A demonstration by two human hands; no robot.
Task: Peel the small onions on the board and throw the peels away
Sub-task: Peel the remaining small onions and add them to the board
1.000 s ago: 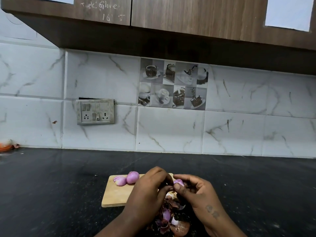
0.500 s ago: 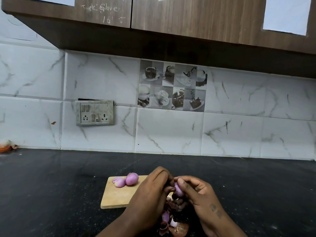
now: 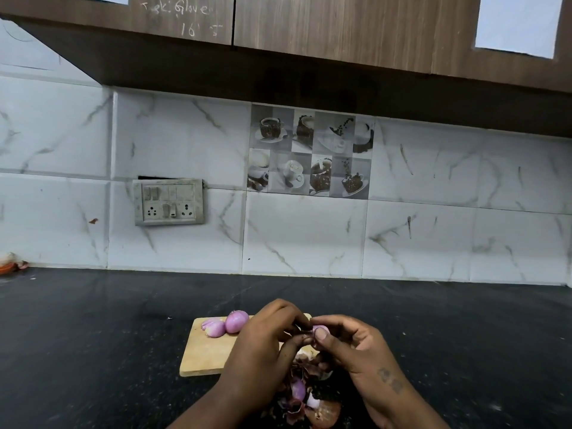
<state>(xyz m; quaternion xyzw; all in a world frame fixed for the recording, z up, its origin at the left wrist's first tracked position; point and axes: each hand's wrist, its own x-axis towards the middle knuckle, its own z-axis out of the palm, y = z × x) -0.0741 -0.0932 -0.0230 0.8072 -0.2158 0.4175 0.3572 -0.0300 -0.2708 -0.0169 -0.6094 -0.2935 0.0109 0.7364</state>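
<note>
A small wooden cutting board [image 3: 204, 354] lies on the black counter near the bottom centre. Two peeled pink onions [image 3: 227, 322] rest together at its far left corner. My right hand [image 3: 349, 345] pinches a small pale pink onion [image 3: 320, 329] between thumb and fingers above the board's right end. My left hand [image 3: 263, 339] meets it from the left, fingertips closed on the onion's skin. A heap of brown and purple peels [image 3: 305, 394] lies below both hands, partly hidden by them.
The black stone counter [image 3: 93, 335] stretches wide on both sides. A tiled wall with a socket panel [image 3: 168, 202] stands behind. An orange object [image 3: 7, 266] sits at the far left edge. Wooden cabinets [image 3: 309, 32] hang overhead.
The onion between my fingers has been turned and lifted slightly. Both hands stay together over the board's right end. The two peeled onions have not moved.
</note>
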